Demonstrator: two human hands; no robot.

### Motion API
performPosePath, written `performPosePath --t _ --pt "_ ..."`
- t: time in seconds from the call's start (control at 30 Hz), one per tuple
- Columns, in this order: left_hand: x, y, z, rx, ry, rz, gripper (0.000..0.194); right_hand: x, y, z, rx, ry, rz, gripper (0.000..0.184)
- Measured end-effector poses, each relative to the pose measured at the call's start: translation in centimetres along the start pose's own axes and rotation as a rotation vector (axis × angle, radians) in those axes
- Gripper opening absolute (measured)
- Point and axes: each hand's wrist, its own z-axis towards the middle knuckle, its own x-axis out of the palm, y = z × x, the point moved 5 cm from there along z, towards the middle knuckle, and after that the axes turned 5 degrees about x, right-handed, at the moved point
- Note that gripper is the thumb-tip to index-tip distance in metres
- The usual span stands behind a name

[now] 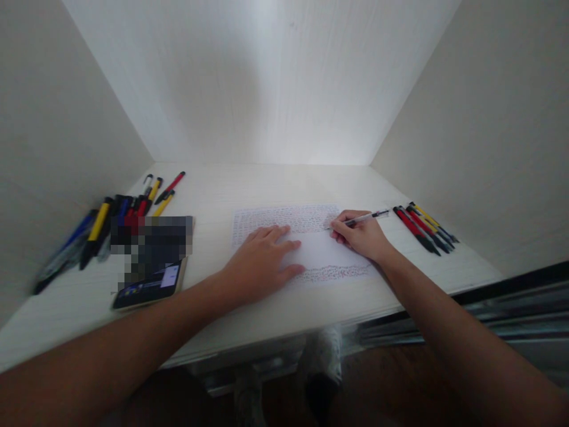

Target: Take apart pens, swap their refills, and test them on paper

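Observation:
A sheet of paper (324, 248) lies on the white desk, with rows of small handwriting across its upper part and another band along its lower edge. Between them is a blank strip. My left hand (262, 264) rests flat on the sheet's left side, fingers spread. In my right hand (360, 234) is a slim clear pen (368, 217), pinched near its tip. The tip meets the paper at the right end of the written rows, and the pen's back end points up to the right.
A phone (153, 284) with a lit, partly blurred screen lies left of my forearm. Several pens and markers (95, 231) are heaped by the left wall (66, 118). More red and yellow pens (420, 228) lie near the right wall (484, 136). The desk's front edge (284, 339) runs below my wrists.

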Motion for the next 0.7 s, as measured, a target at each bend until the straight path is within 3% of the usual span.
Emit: performPosePath --t 0.57,0.63,0.7 --pt "-0.2 -0.3 0.0 -0.020 0.012 -0.009 0.054 -0.4 0.6 -0.3 0.041 -0.006 -0.008 0.029" --pt "-0.2 -0.2 0.0 -0.020 0.003 -0.012 0.053 -1.1 0.6 -0.2 0.030 -0.099 0.018 0.029" --pt "-0.2 -0.2 0.0 -0.027 0.005 -0.017 0.053 -2.2 1.2 -0.3 -0.110 -0.260 0.014 0.028"
